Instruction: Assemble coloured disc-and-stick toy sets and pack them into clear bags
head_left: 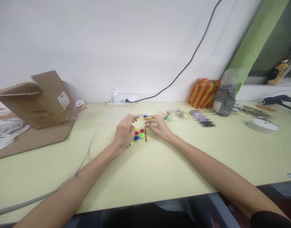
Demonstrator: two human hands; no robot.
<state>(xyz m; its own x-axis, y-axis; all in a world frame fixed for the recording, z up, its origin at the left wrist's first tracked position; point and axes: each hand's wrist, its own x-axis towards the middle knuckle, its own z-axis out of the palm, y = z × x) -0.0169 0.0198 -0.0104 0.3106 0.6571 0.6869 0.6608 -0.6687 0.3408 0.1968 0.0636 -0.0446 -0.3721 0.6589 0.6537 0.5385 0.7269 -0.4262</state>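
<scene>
Five bright caps (138, 133) between two hands

The caps are yellow, red, green and blue, and they sit in a small bunch on the desk (173, 167). The left hand (125, 133) is just left of the caps, and the right hand (158, 126) is just right of them. Both hands are curved and narrow, and I cannot tell if they hold anything. A red stick (146, 134) lies just right of the caps. Behind the caps are clear plastic bags (167, 115) of colored bits and a white power strip (120, 101). Well left of them is a cardboard box (47, 101). Well right of them is a striped bag (203, 93).
</scene>
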